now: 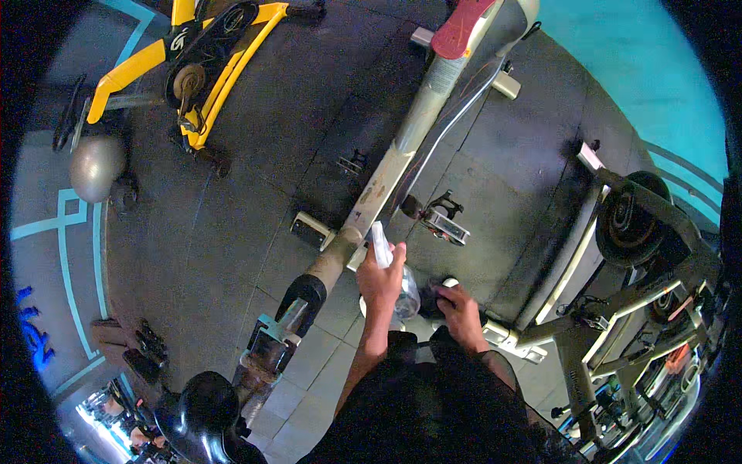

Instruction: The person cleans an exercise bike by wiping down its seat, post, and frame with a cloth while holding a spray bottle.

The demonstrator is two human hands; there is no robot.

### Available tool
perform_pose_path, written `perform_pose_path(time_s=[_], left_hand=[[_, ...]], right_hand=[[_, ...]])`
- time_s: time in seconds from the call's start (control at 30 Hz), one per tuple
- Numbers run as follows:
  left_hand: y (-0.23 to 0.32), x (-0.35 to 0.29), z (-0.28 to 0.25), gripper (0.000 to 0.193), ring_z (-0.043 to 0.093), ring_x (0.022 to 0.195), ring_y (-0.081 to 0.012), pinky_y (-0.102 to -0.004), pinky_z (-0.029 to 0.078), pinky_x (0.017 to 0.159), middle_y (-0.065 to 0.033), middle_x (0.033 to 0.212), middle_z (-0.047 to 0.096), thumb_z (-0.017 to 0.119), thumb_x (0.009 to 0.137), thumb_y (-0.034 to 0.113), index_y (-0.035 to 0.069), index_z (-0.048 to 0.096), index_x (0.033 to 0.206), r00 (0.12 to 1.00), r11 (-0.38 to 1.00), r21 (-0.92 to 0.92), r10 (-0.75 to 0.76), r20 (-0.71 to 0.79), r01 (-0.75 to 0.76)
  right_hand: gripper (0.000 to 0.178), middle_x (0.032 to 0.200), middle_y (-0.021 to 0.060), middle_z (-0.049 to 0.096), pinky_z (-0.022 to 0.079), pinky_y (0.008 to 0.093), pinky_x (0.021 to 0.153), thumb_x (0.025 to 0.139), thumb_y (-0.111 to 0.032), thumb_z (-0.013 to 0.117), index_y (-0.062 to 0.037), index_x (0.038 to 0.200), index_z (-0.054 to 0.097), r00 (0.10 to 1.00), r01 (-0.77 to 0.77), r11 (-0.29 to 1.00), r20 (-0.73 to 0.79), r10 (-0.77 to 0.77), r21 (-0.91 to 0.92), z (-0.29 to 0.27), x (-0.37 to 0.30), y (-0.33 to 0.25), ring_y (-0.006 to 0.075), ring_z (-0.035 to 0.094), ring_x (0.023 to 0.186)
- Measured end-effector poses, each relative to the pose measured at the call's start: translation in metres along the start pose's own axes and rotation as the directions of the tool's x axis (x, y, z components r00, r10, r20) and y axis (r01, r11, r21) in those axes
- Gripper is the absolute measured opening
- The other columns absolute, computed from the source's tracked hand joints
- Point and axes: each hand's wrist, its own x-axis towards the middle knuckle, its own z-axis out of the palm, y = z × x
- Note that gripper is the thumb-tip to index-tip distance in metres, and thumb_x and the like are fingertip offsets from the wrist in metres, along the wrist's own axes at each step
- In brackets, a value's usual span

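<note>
My left hand is wrapped round a clear spray bottle with a white trigger head. The nozzle points up toward the worn white frame of an exercise bike, just beyond the hand. To its right, my right hand is low in front of my body with its fingers curled together. A dark patch lies by those fingers, and whether they hold anything is hard to make out. One pedal of the bike sticks out ahead of my hands.
The bike's black saddle is at the lower left, its maroon front part at the top. A yellow bike stands at the far left near a silver ball. Another bike stands on the right. Dark tiles cover the floor.
</note>
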Motion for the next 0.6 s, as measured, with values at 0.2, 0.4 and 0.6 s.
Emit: perform_pose_path(time_s=[0.2,0.4,0.6], left_hand=[[0.003,-0.038,-0.028,0.035,0.061,0.081,-0.0156,-0.0297,0.051,0.07,-0.0085,0.091,0.063,0.072,0.083,0.018,-0.002,0.057,0.108,0.997,0.996,-0.043,0.082,-0.003,-0.082],[-0.022,-0.083,-0.051,0.036,0.064,0.077,-0.0166,-0.0317,0.051,0.071,-0.0097,0.084,0.065,0.072,0.083,0.026,0.002,0.058,0.106,0.999,0.961,-0.274,-0.046,-0.022,0.038],[-0.036,-0.109,-0.079,0.034,0.064,0.078,-0.0172,-0.0315,0.051,0.071,-0.0093,0.085,0.066,0.07,0.085,0.027,0.005,0.056,0.107,0.999,0.996,-0.081,-0.021,0.048,0.025]], right_hand=[[0.029,0.096,0.0148,0.062,0.047,0.0331,0.08,0.081,-0.006,0.066,-0.0043,0.11,0.064,0.974,0.159,0.949,-0.199,-0.106,0.273,-0.035,0.053,-0.082,0.028,0.061,0.088],[0.022,0.096,0.0179,0.06,0.048,0.0419,0.08,0.083,-0.009,0.064,-0.0032,0.104,0.063,0.886,0.372,0.926,-0.271,-0.376,-0.069,-0.03,0.159,-0.134,0.0376,0.061,0.088],[0.027,0.1,0.0194,0.06,0.048,0.0426,0.081,0.081,-0.005,0.061,-0.0038,0.108,0.065,0.84,0.374,0.826,-0.223,-0.494,-0.421,-0.002,0.239,-0.116,0.0378,0.059,0.094]])
